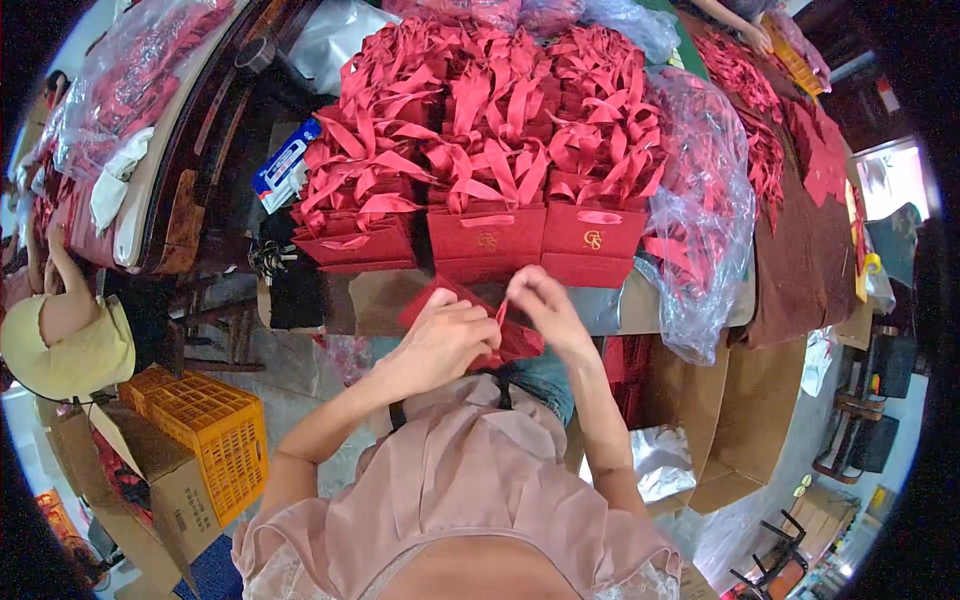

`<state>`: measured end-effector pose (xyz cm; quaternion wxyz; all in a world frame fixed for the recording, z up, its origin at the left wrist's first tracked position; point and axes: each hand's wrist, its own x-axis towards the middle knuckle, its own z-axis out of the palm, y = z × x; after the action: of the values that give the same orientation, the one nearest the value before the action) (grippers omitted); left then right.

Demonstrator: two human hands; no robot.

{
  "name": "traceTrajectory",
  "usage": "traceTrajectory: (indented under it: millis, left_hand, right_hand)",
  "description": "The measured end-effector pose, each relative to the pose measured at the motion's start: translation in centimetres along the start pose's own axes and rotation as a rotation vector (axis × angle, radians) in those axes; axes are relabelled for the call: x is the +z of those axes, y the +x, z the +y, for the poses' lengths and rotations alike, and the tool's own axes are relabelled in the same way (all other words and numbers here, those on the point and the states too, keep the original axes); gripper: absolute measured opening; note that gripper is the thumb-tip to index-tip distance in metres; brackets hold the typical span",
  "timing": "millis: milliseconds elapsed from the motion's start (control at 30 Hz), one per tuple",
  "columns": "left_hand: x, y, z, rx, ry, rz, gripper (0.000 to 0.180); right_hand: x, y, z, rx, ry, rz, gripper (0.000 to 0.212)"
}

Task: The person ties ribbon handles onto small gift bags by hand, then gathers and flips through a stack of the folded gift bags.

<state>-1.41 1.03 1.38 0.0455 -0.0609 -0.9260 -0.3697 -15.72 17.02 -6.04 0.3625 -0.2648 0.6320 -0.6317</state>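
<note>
Rowed bags (487, 240) behind; crimson bag (522, 345), part-hidden, pinker ribbon (502, 312); left grip (450, 335) clasping bag; right grip (547, 308), cannot tell.

The head view (fisheye) faces forward and down, close above the pink top (470, 465).

Directly ahead of my left hand (452, 330) and right hand (543, 305): three rows of red paper bags (486, 247), barring forward reach, topped with loose ribbon handles (490, 165). Between my hands: one red paper bag (522, 344), blocking. Right: bulging clear plastic bag (700, 290); lower, cardboard box (765, 430). Left: orange plastic crate (205, 425), well apart, passage between it and my left forearm (335, 410).
</note>
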Motion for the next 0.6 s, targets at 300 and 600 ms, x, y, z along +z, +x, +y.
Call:
traceTrajectory:
  millis: [300,600]
  left_hand:
    - [-1.2,0.1,-0.4,-0.252,-0.042,0.172,0.012]
    - [-1.8,0.3,-0.7,-0.359,-0.049,0.287,0.012]
  right_hand:
    - [-2.3,-1.8,-0.9,0.001,-0.240,0.355,0.012]
    - [-0.5,-5.1,-2.2,-0.037,-0.651,0.176,0.015]
